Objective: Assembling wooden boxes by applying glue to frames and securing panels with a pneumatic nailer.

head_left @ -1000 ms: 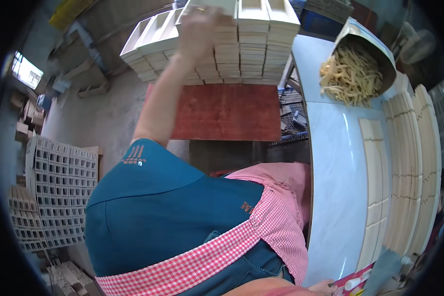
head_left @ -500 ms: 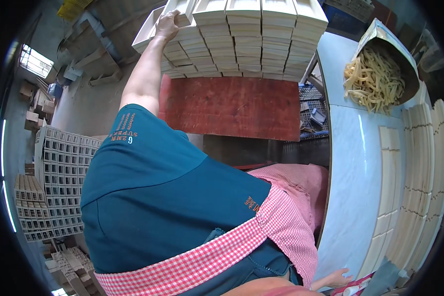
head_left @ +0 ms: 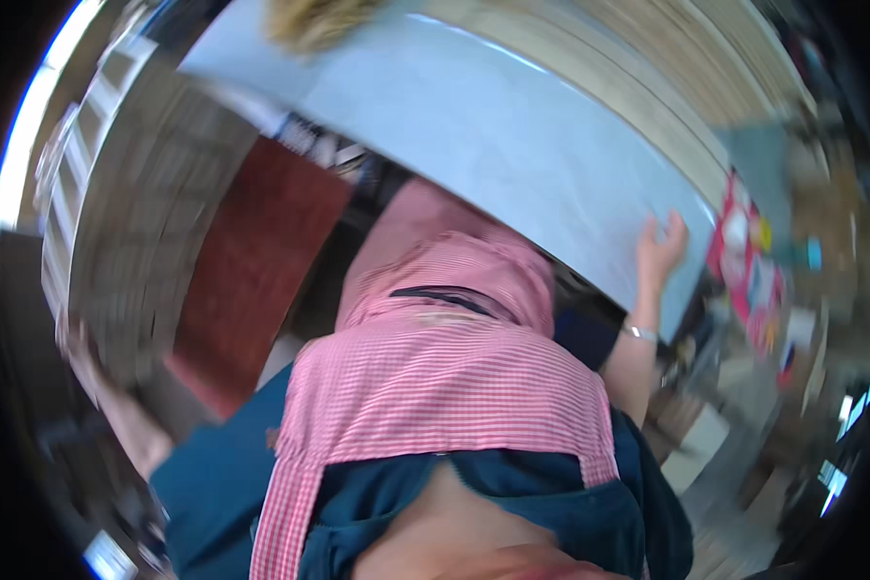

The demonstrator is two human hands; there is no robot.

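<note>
My left hand (head_left: 75, 343) is out at the far left, beside a tall stack of pale wooden box trays (head_left: 150, 184). Motion smears its fingers, so I cannot make out whether it touches a tray or holds one. On the other side, my right hand (head_left: 661, 249) hovers over or rests on the right end of the pale blue-white table (head_left: 493, 126). Its thumb and fingers are spread apart with nothing between them. A light-coloured band (head_left: 639, 333) circles that wrist.
A red board (head_left: 261, 237) lies under the stack's near side. Loose pale strips (head_left: 324, 19) are heaped at the table's far left. Long wooden pieces (head_left: 706, 58) line the back edge. A pink patterned item (head_left: 739, 237) and grey-green cloth (head_left: 759, 164) are at the right.
The view has swung to the right, bringing the table and my right hand to the centre-right. The tray stack and my left arm have shifted to the left edge.
</note>
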